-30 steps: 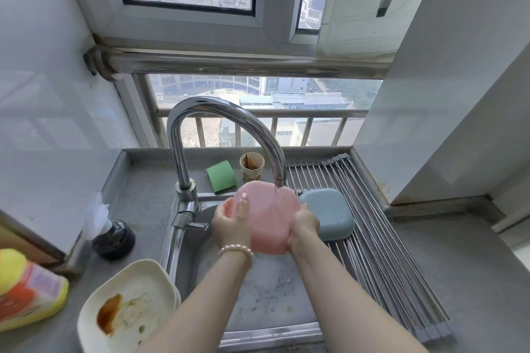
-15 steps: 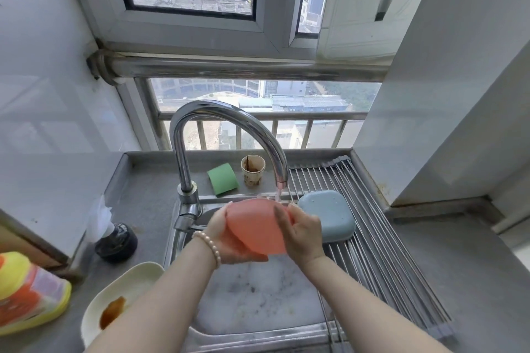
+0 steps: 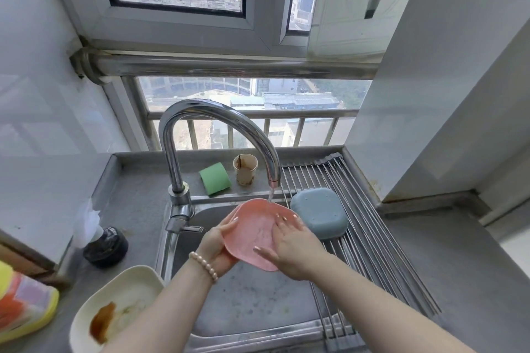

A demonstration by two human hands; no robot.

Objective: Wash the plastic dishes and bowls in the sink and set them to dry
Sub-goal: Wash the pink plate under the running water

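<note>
A pink plastic plate [image 3: 252,226] is held over the sink [image 3: 252,304] under running water from the faucet [image 3: 200,114]. My left hand [image 3: 215,246] grips its left edge from below. My right hand [image 3: 292,246] lies flat on the plate's inner face with fingers spread. A blue plastic bowl [image 3: 318,210] rests upside down on the metal drying rack [image 3: 372,252] to the right. A white dish [image 3: 114,315] smeared with brown sauce sits on the counter at the lower left.
A green sponge [image 3: 215,178] and a stained paper cup [image 3: 245,169] stand behind the sink. A dark round holder [image 3: 104,246] with white plastic sits at the left. A yellow detergent bottle [image 3: 25,306] lies at the far left. Grey counter extends to the right.
The plate has been turned from back-facing to face-up under the stream. My right hand has moved from its edge onto its inner face, and the view has shifted slightly.
</note>
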